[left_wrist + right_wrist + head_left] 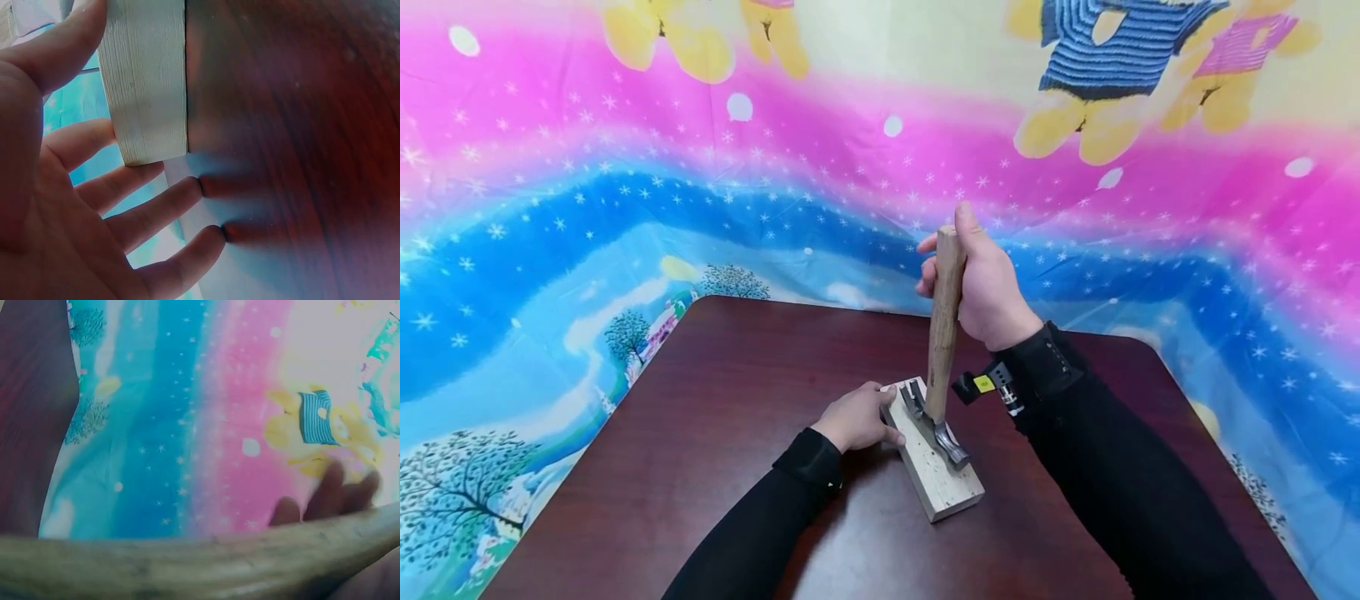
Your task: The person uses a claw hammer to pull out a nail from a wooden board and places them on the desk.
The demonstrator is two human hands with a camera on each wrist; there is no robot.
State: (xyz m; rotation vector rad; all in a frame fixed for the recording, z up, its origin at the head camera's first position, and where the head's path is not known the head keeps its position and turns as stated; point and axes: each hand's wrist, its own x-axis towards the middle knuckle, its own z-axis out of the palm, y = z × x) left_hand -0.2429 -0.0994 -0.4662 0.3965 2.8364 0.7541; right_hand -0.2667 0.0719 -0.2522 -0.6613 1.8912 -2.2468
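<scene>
A claw hammer [943,333] stands with its wooden handle nearly upright and its metal head on a pale wooden block [943,487]. The forked claw points to the block's far end, the striking end toward the near end. My right hand [988,287] holds the handle near its top, thumb pointing up along it. In the right wrist view the handle [156,569] crosses the bottom, with blurred fingertips [334,494] beyond it. My left hand [857,417] grips the block's far left corner. In the left wrist view, thumb and forefinger touch the block [147,81]; the other fingers spread below.
The block lies on a dark reddish-brown table [730,375] with rounded far corners. Behind and beside it hangs a printed cloth [850,167] in pink, blue and yellow. A small black device with a yellow label [983,383] sits on the right wrist.
</scene>
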